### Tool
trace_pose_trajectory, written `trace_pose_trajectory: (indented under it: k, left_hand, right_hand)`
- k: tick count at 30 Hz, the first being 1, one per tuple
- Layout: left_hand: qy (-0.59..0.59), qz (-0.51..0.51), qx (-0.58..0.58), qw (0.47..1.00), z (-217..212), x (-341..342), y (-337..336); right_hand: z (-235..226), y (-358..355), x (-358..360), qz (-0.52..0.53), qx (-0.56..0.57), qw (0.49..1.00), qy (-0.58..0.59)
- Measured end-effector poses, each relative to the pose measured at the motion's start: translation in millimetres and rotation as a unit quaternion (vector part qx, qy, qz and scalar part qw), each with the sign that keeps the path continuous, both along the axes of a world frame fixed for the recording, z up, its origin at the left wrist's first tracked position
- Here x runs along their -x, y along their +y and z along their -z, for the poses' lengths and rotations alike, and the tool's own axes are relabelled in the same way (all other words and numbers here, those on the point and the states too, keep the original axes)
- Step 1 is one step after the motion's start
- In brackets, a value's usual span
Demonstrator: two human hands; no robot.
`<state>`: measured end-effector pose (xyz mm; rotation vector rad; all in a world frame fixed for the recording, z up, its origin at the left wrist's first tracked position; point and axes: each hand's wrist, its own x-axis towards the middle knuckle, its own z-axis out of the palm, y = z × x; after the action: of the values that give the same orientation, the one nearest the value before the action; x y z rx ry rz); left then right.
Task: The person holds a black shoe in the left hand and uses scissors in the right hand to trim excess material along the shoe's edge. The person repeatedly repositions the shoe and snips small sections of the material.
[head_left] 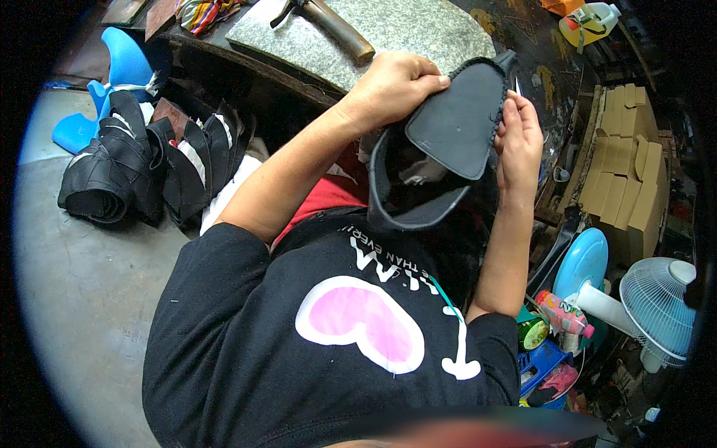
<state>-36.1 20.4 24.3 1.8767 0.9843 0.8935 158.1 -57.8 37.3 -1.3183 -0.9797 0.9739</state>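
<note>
A black shoe upper with a flat dark sole piece set in it is held up over my lap, its rounded toe end pointing away from me. Stitching or a gathered edge runs round the toe. My left hand grips the upper's left edge, thumb on top and fingers curled beneath. On the opposite edge my right hand pinches the stitched rim with bent fingers. Just beyond the right fingertips shows a small pale pointed thing, too small to make out. A hammer lies on the stone slab ahead.
To the left, bundled black shoe pieces are heaped beside a blue plastic chair. At right are cardboard boxes, a fan, a pink bottle and a blue basket. A jug with yellow liquid stands far right.
</note>
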Motion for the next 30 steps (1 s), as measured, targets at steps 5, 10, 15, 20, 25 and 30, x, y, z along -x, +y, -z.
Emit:
trace_pose_trajectory:
  k: [5,10,15,20,25,30]
  left_hand:
    - [-0.110,-0.006,0.128,0.986,30,-10,0]
    - [-0.094,0.002,0.111,0.989,31,-13,-5]
    - [-0.022,0.077,0.049,0.996,22,-13,-8]
    - [-0.074,0.068,0.087,0.991,21,-14,-4]
    - [-0.057,0.039,0.071,0.995,19,-11,-11]
    - [-0.083,0.035,0.045,0.995,20,-13,-16]
  right_hand:
    - [3,-11,4,-0.035,-0.041,0.997,-0.052]
    - [2,-13,3,0.040,0.006,0.989,-0.145]
    - [4,-11,-13,0.044,-0.073,0.872,-0.481]
    - [11,5,-26,0.128,0.063,0.989,-0.025]
    - [-9,-10,-17,0.010,-0.077,0.920,-0.383]
    - [-28,-7,1,-0.001,-0.138,0.799,-0.586]
